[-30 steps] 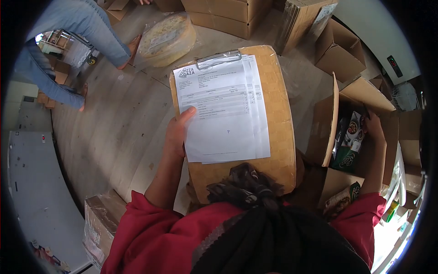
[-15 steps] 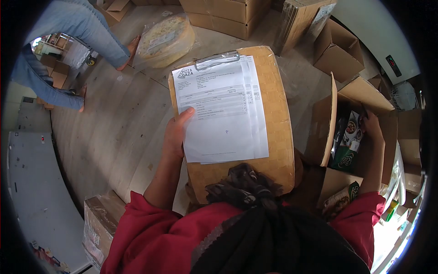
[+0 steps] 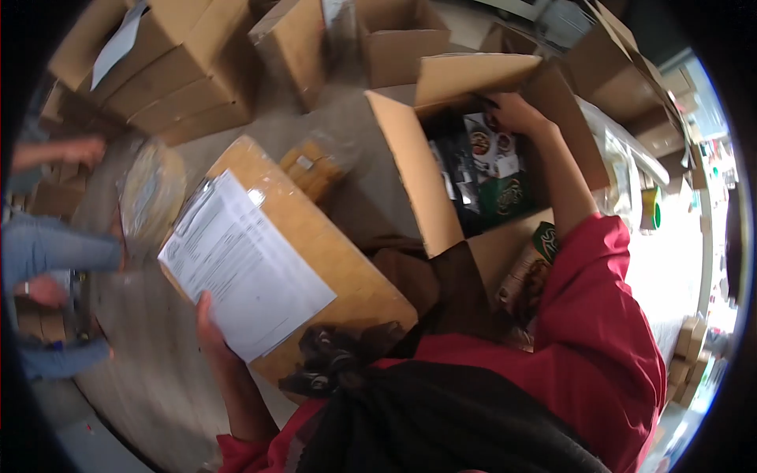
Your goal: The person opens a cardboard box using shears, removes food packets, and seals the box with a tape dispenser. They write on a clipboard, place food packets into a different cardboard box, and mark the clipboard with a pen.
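Note:
My left hand (image 3: 211, 331) grips the left edge of a tan clipboard (image 3: 363, 292), thumb on top of the printed sheets (image 3: 268, 292) under its metal clip (image 3: 195, 206). The board lies tilted across my lap. My right hand (image 3: 516, 117) reaches into an open cardboard box (image 3: 404, 162), its fingers curled by the far inner wall. A dark, thin end shows at those fingertips; I cannot tell what it is. Just below them lie printed packets with food pictures (image 3: 490, 150), green at the lower end, beside black wrapped packs (image 3: 453, 169).
Beside my right sleeve stands another food packet (image 3: 527, 272). Yellow packs in clear film (image 3: 311, 167) and a large round wrapped item (image 3: 154, 189) lie on the floor. Large cartons (image 3: 173, 71) stand at the back. At left are another person's hand (image 3: 83, 150) and jeans (image 3: 59, 244).
My view has swung right, so the box is now nearer the middle and the clipboard further left and slanted. My right hand stays in the box. The other person's hand has come into view.

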Motion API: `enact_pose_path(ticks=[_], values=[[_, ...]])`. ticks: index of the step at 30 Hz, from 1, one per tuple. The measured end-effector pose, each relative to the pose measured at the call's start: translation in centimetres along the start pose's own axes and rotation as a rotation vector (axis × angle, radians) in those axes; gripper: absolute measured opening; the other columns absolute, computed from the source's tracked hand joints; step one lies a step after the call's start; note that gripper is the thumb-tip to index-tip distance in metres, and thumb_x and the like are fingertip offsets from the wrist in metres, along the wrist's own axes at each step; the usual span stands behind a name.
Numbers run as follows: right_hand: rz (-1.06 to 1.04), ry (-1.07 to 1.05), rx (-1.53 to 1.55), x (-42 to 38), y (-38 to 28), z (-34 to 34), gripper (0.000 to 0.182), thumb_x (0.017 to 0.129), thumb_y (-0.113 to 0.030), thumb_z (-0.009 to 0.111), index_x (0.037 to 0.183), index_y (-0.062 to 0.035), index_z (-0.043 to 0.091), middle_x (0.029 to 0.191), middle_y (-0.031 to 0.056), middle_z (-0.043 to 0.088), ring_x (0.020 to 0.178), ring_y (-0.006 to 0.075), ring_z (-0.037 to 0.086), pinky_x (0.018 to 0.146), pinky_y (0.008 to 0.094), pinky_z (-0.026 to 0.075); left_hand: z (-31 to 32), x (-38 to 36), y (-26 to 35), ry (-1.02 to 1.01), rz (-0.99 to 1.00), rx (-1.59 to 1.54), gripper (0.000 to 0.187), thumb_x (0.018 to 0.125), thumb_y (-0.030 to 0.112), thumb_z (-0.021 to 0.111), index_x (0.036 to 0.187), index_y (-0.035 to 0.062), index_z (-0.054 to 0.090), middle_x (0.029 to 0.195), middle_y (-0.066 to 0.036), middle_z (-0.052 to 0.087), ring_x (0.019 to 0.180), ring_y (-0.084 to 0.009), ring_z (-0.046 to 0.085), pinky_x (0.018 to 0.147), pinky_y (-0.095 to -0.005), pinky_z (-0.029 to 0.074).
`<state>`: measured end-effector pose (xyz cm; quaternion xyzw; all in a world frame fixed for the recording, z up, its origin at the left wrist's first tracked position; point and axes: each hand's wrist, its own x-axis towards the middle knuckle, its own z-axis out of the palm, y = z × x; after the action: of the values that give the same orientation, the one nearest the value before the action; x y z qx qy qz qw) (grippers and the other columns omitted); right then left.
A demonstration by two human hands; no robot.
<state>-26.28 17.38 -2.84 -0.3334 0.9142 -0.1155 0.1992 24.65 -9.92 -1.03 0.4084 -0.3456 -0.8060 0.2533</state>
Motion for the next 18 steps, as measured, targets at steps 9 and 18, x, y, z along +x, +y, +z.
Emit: enact_pose_path(ticks=[9,18], values=[[-0.086,0.12,-0.017,-0.8,-1.1,0.9,0.037,0.075,-0.011,0.051,0.112,-0.0047,0.055,0.097,0.0236,0.059,0.093,0.0379,0.056,0.084,0.0415,0.045,0.7,-0.8,-0.1,0.147,0.046,0.05,0.051,0.09,0.03,0.037,0.129,-0.0023,0.033,0.122,-0.018,0.046,0.109,-0.0283,0.048,0.092,-0.0373,0.04],[-0.036,-0.006,-0.14,-0.1,-1.4,1.3,0.042,0.074,-0.009,0.052,0.116,-0.0052,0.054,0.101,0.0262,0.057,0.099,0.0354,0.055,0.089,0.0403,0.042,-0.1,-0.4,-0.1,0.098,0.058,0.032,0.054,0.089,0.031,0.04,0.129,-0.0038,0.033,0.125,-0.018,0.045,0.111,-0.0272,0.048,0.095,-0.0367,0.037]])
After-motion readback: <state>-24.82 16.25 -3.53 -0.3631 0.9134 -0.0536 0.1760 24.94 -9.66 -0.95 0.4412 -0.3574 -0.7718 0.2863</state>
